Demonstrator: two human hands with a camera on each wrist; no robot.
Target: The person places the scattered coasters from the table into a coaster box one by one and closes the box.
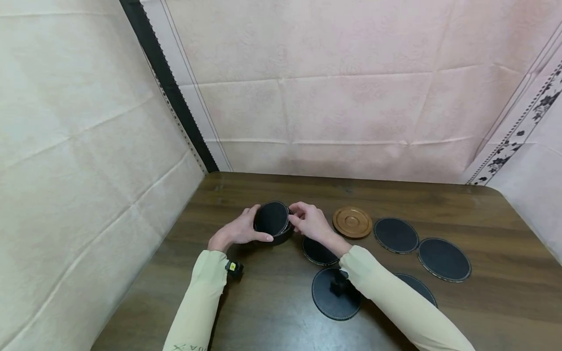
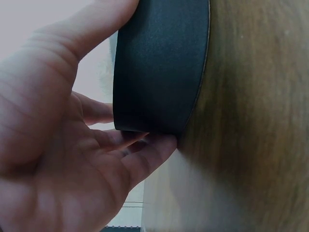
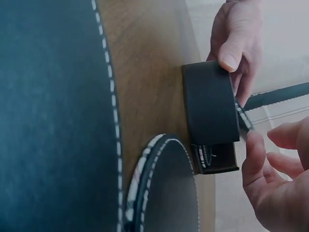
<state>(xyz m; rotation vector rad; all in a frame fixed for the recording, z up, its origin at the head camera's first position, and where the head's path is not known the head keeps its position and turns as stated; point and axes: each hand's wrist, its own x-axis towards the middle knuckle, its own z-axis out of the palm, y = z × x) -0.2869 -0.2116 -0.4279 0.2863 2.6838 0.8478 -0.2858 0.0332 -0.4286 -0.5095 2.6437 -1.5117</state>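
Observation:
A round black coaster holder (image 1: 281, 239) stands on the wooden table, with a cut-out in its wall in the right wrist view. My left hand (image 1: 239, 229) grips its side, thumb in front and fingers behind. A black stitched coaster (image 1: 272, 218) sits tilted at the holder's top, its edge sticking out beyond the rim in the right wrist view. At that edge is my right hand (image 1: 313, 224), fingers loosely bent; one fingertip (image 3: 254, 140) is at or very near the coaster, the others apart from it. More stitched edges show inside the cut-out.
A brown wooden disc (image 1: 352, 222) with ring grooves lies right of my right hand. Several black coasters are spread over the table: one under the right wrist (image 1: 318, 253), one nearer me (image 1: 329, 300), others to the right (image 1: 396, 235). Cloth walls stand behind and at the left.

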